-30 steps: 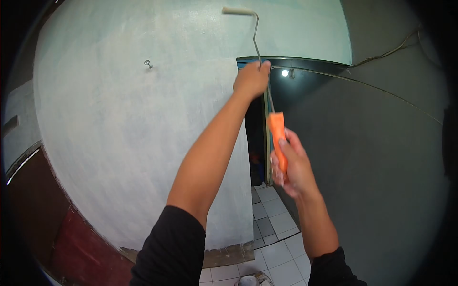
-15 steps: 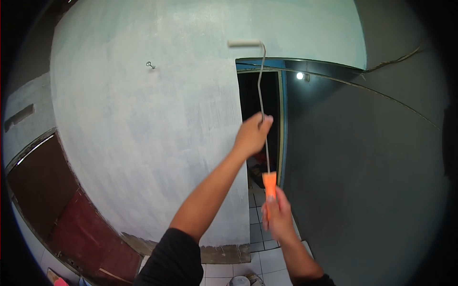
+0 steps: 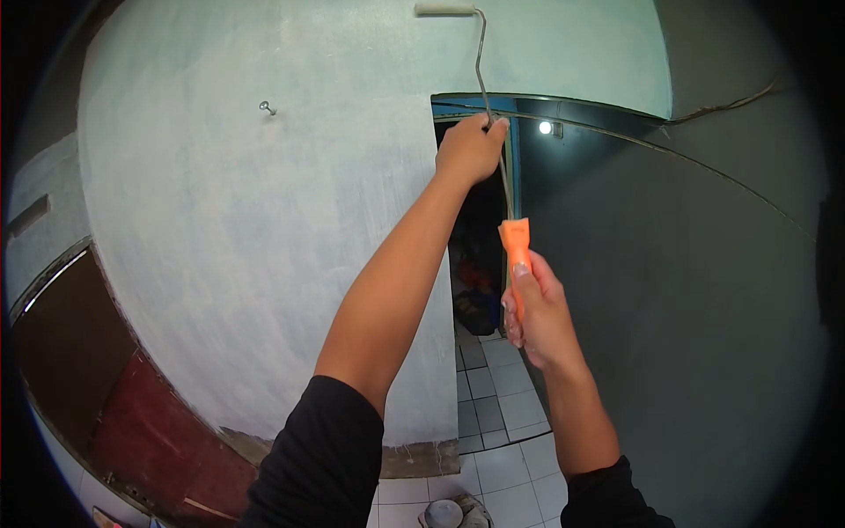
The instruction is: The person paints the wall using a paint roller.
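A paint roller (image 3: 445,10) with a thin metal rod and an orange handle reaches up the wall. Its pale sleeve lies level against the light green upper part of the wall (image 3: 264,220), above the doorway. My left hand (image 3: 472,150) is closed around the metal rod, about midway along it. Lower and to the right, my right hand (image 3: 540,308) grips the orange handle, thumb laid along it. The wall is pale green at the top and whitish, streaky below.
A dark doorway (image 3: 480,202) with a blue frame opens behind my hands. A hook (image 3: 268,108) sticks out of the wall. A lit bulb (image 3: 546,128) and a cable (image 3: 669,158) are on the right. A paint bucket (image 3: 443,514) stands on the tiles; a red-brown door (image 3: 167,431) is at left.
Both hands have moved up with the roller, and its sleeve has travelled higher on the green wall. The handle now leans slightly more to the right.
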`<state>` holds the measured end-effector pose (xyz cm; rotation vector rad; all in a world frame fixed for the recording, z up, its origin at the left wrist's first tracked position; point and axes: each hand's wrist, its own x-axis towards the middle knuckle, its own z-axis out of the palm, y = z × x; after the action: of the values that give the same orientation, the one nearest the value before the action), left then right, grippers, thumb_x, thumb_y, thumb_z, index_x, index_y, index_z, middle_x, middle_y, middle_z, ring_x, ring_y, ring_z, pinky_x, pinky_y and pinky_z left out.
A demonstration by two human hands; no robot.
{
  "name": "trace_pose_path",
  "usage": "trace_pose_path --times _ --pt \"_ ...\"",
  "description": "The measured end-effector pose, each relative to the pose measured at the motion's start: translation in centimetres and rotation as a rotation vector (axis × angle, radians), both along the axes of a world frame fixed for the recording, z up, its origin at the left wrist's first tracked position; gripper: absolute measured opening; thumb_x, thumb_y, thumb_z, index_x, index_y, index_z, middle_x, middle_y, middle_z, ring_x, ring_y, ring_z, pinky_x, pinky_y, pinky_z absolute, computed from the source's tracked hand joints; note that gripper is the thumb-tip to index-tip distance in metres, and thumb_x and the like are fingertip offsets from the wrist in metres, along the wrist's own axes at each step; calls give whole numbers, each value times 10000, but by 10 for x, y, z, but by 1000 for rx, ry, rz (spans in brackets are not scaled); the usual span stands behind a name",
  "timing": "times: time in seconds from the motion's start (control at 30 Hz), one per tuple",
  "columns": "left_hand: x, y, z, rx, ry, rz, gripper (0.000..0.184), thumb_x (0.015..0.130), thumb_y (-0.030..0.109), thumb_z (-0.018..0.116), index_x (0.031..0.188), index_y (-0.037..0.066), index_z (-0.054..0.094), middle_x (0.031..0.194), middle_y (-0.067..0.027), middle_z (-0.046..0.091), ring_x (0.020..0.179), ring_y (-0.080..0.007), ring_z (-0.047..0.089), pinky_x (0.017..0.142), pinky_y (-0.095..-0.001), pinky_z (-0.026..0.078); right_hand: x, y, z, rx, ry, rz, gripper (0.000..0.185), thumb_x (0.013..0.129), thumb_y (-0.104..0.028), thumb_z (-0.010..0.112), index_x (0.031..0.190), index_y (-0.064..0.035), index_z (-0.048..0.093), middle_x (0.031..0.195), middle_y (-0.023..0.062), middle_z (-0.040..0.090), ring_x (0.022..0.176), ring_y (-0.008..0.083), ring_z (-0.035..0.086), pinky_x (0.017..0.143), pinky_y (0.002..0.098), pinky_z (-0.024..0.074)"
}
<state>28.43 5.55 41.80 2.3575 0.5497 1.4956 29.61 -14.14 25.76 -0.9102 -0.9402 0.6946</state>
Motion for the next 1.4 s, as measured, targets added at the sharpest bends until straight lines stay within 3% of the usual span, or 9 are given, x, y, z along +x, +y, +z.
trace_pose_path --times 0.1,0.37,0.6,0.77,1.03,1.13,1.27,1.33,1.4 --pt "-4 -9 -8 -17 -13 -31 445 1007 438 572 1005 21 728 941 -186 737 933 -344 709 842 -411 531 3 -8 -8 9 -29 -3 408 1103 -312 465 1443 -87 476 690 -33 487 445 32 414 376 218 356" --pt "-6 -27 -154 -238 -24 -183 339 1021 349 590 1024 33 712 893 -145 731 866 -243 712 795 -363 530 -13 -36 -125 -179 29 -61 400 1106 -319 460 1445 -109 483 681 -46 479 449 29 410 379 215 359" --pt "12 -6 -54 -45 -102 -33 437 1002 453 566 941 54 732 831 -179 714 839 -356 706 762 -423 522 15 -7 -38 -59 -124 -48 357 1108 -349 447 1360 -110 529 668 -37 463 443 44 398 374 216 347" --pt "12 3 28 8 -74 2 446 1003 442 561 993 36 743 949 -179 741 945 -339 705 849 -429 523 17 6 25 -25 -99 -65 368 1103 -377 458 1343 -108 533 665 -32 462 438 49 407 359 229 341" --pt "-3 -10 -128 -91 -63 -174 375 1022 362 563 951 38 737 834 -127 715 798 -248 685 755 -360 515 -3 -15 -109 -66 -91 -60 401 1107 -367 459 1414 -117 522 681 -50 472 468 28 407 397 207 349" --pt "-12 -28 -156 -233 -7 -181 397 1024 379 564 959 35 754 802 -112 700 769 -221 667 731 -350 500 -10 -22 -135 -148 -64 -63 383 1114 -377 428 1365 -101 514 624 -29 465 399 56 404 363 232 358" --pt "-10 -27 -129 -147 2 -128 398 1017 404 568 939 70 768 743 -148 680 721 -259 668 686 -378 493 -8 -26 -110 -161 -61 -79 370 1111 -364 439 1368 -111 523 647 -41 463 425 46 395 371 223 349" --pt "5 -7 -94 8 -98 -88 471 1011 480 532 910 91 778 796 -184 713 797 -371 701 733 -438 519 6 -13 -74 -121 -109 -78 373 1108 -361 449 1384 -124 532 666 -50 458 447 38 387 375 219 336" --pt "12 2 -39 3 -86 -40 461 999 485 528 935 113 794 899 -194 741 906 -387 712 822 -443 540 18 3 -29 -62 -143 -80 373 1106 -371 450 1373 -124 536 662 -46 456 440 43 389 368 223 326"
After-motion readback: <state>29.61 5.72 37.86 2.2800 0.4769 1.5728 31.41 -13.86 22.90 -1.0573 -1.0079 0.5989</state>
